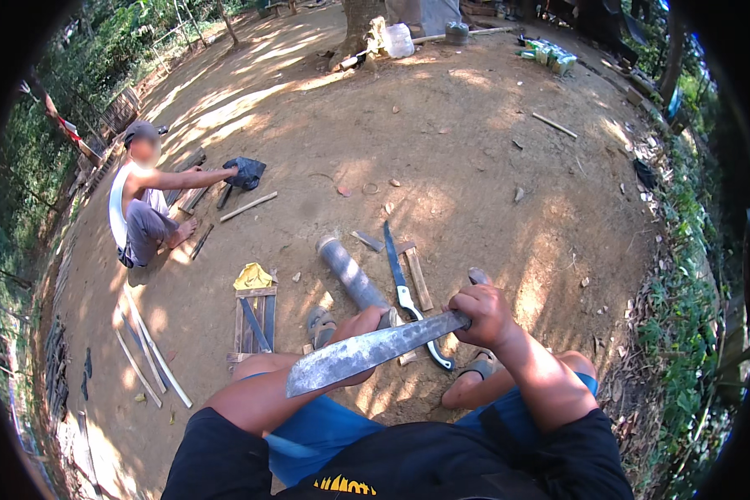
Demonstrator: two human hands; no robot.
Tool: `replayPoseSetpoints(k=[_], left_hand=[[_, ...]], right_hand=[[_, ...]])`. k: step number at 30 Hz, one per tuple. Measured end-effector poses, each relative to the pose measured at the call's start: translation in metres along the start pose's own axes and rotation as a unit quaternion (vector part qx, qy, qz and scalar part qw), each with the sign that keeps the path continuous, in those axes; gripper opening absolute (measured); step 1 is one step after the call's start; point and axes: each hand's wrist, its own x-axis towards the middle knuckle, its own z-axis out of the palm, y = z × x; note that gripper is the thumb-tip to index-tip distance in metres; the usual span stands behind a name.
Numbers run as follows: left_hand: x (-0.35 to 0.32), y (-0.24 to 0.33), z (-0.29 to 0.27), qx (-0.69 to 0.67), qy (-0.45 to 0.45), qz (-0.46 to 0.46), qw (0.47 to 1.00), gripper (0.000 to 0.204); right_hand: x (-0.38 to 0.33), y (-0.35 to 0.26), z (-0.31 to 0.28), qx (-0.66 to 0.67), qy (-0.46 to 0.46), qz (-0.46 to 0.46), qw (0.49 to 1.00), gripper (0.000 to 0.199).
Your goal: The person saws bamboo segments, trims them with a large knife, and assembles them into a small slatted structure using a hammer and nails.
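Note:
My right hand (485,315) is closed around the handle of a machete (375,350). Its broad, worn grey blade slants down to the left, over my lap. My left hand (360,327) is partly hidden behind the blade; its fingers are curled round a short piece of wood (388,317), whose end shows beside the blade. Just beyond my hands lies a hand saw (404,297) with a dark blade and a white and black handle. Beside it rests a wooden-handled tool (417,277) with a dark head. A thick grey log (350,271) lies on the ground, left of the saw.
A slatted wooden piece (255,321) with yellow cloth (254,277) stands by my left knee. Long thin strips (152,346) lie farther left. Another person (142,196) squats at left, holding a black bag (245,172). A tree trunk (360,29) stands far ahead; plants line the right.

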Motion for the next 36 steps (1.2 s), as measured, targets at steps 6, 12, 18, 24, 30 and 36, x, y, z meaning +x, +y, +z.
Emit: replayPoseSetpoints(k=[6, 12, 18, 24, 30, 36], left_hand=[[0.001, 0.011, 0.0, -0.033, -0.009, -0.013, 0.999, 0.035], [-0.018, 0.014, -0.021, -0.269, -0.036, 0.376, 0.886, 0.047], [0.002, 0.012, -0.021, -0.25, 0.074, 0.221, 0.94, 0.056], [0.024, 0.003, -0.021, -0.089, 0.117, 0.267, 0.952, 0.05], [0.033, -0.016, -0.01, -0.1, 0.148, 0.213, 0.961, 0.066], [0.027, -0.009, -0.008, -0.021, 0.176, 0.226, 0.958, 0.047]], right_hand=[[-0.012, 0.011, 0.001, -0.018, -0.015, 0.036, 0.999, 0.021], [-0.04, 0.095, -0.028, -0.138, -0.051, 0.487, 0.861, 0.021], [-0.021, 0.047, -0.067, -0.039, 0.028, 0.462, 0.886, 0.021], [0.024, -0.039, -0.055, 0.014, 0.011, 0.211, 0.977, 0.015], [0.026, -0.05, -0.05, -0.031, 0.009, 0.005, 0.999, 0.019], [0.025, -0.049, -0.046, -0.044, 0.0, 0.005, 0.999, 0.023]])
